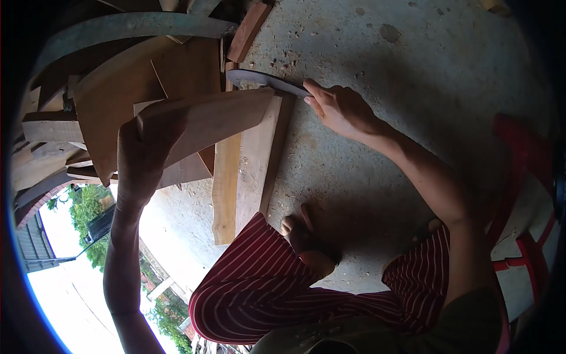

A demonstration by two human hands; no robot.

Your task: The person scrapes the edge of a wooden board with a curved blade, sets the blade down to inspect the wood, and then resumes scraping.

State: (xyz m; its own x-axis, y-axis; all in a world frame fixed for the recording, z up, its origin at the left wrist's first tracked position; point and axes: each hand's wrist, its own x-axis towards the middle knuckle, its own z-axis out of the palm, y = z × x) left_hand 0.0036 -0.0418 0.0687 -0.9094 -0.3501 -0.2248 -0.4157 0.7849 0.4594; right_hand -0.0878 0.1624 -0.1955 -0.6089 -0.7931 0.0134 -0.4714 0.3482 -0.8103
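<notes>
My left hand (144, 153) is closed around the near end of a pale wooden board (221, 115), which is held tilted with its far end at the top of a thick timber (256, 159). In my right hand (342, 112) is the handle of a large knife (265, 78) with a broad, dark, curved blade. The blade points left, and its edge lies right by the board's far end. Most of the handle is hidden by my fingers. A yellowish plank (226, 183) lies alongside the timber.
Stacked boards and wood offcuts (53, 130) crowd the left, with a curved grey piece (141, 26) across the top. A reddish wood block (249, 32) stands beyond the blade. Wood chips dot the concrete floor (377, 53). A red metal frame (513, 153) stands at the right.
</notes>
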